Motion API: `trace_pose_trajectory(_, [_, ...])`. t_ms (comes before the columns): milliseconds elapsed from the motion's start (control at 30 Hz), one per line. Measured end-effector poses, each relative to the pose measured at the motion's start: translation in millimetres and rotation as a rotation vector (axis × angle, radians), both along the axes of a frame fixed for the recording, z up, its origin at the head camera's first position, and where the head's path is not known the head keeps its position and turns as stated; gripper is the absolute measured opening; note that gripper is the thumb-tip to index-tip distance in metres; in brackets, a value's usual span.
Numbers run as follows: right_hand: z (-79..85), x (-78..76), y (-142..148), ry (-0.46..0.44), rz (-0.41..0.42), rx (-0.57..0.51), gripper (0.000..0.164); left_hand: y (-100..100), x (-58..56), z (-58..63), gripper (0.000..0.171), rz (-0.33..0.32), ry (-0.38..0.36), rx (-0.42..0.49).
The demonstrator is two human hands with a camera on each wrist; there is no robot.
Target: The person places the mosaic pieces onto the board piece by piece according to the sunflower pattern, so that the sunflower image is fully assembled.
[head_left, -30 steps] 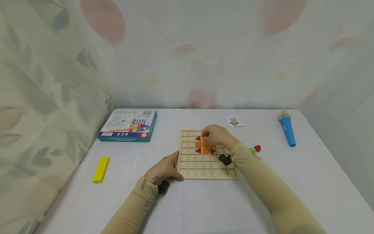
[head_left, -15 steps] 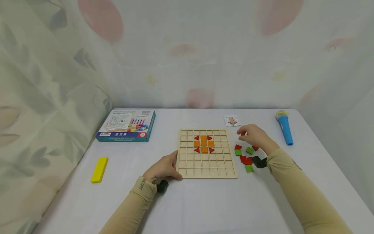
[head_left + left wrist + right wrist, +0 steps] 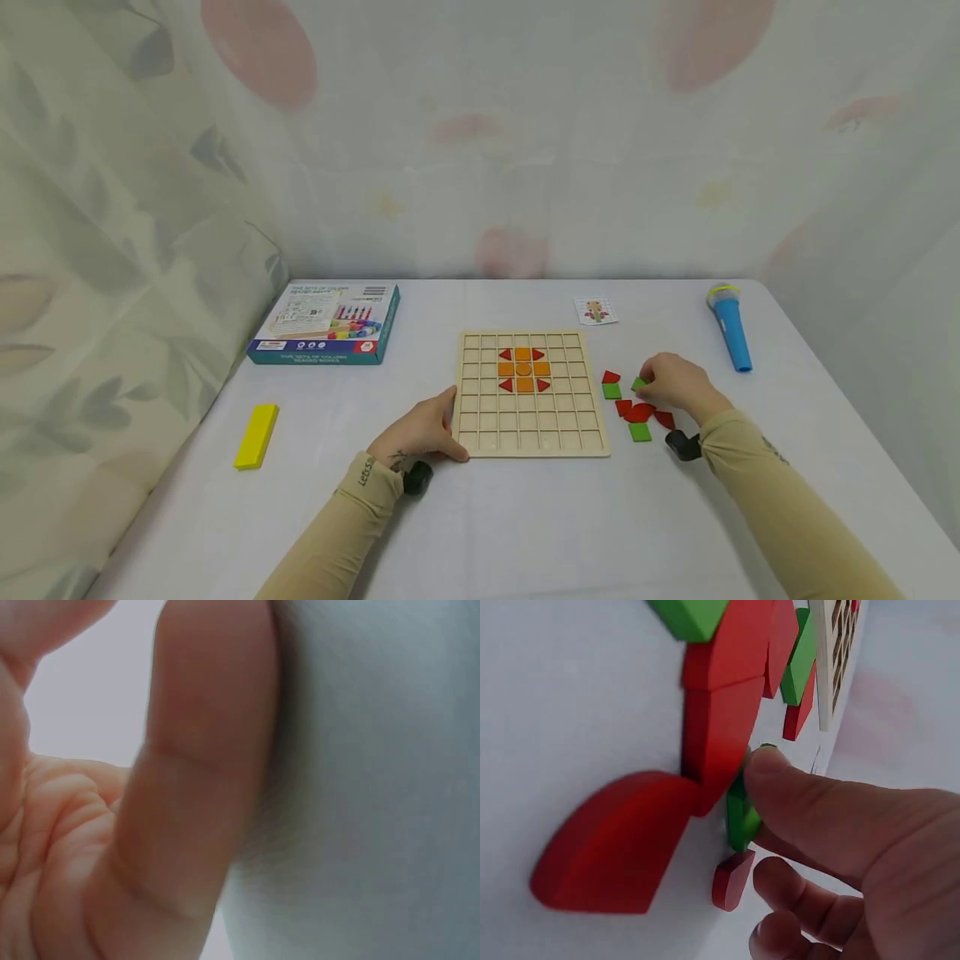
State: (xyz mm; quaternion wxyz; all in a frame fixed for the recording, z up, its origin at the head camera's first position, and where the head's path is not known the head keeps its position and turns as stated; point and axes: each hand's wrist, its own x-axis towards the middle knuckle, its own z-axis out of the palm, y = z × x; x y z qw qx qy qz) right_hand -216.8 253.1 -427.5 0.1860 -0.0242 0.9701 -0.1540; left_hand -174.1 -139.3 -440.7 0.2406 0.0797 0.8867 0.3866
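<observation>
A pale wooden grid board (image 3: 528, 417) lies on the table. Orange tiles form a cross on it, with small red triangles (image 3: 507, 385) at its corners. My left hand (image 3: 423, 429) rests at the board's near left corner, thumb at the corner and fingers along the left edge. To the right of the board, my right hand (image 3: 678, 383) pinches a green square tile (image 3: 741, 814) between thumb and finger, close over the table. Around it lie loose tiles: a green square (image 3: 640, 432), another green one (image 3: 612, 391) and several red curved pieces (image 3: 640, 412).
A picture card (image 3: 596, 311) with a small grid design lies behind the board. At the back right is a blue toy microphone (image 3: 733, 333). A boxed bead set (image 3: 326, 323) stands at the back left, and a yellow bar (image 3: 257, 436) lies nearer on the left.
My right hand has left the board's pattern, moved right to the loose tiles and taken hold of a green square tile. The left hand has stayed at the board's corner.
</observation>
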Motion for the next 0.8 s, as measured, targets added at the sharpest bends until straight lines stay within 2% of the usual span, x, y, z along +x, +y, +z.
trace_pose_trajectory(233, [3.0, 1.4, -8, 0.056, -0.009, -0.055, 0.021, 0, 0.7, -0.1, 0.12, -0.002, 0.004, -0.005])
trace_pose_trajectory(333, [8.5, 2.6, -20, 0.111, -0.043, -0.149, 0.02, 0, 1.0, -0.1, 0.12, -0.002, -0.005, 0.006])
trace_pose_trajectory(467, [16.8, 4.8, -45, 0.163, -0.108, -0.327, 0.027, -1, 0.7, -0.9, 0.119, -0.008, -0.017, 0.022])
trace_pose_trajectory(600, [18.1, 7.0, -74, 0.13, -0.161, -0.5, 0.026, -2, 0.7, -1.3, 0.119, -0.013, -0.014, 0.027])
trace_pose_trajectory(800, [6.2, 11.8, -114, -0.012, -0.28, -0.749, 0.019, -1, 0.9, -0.5, 0.119, -0.014, -0.029, 0.051])
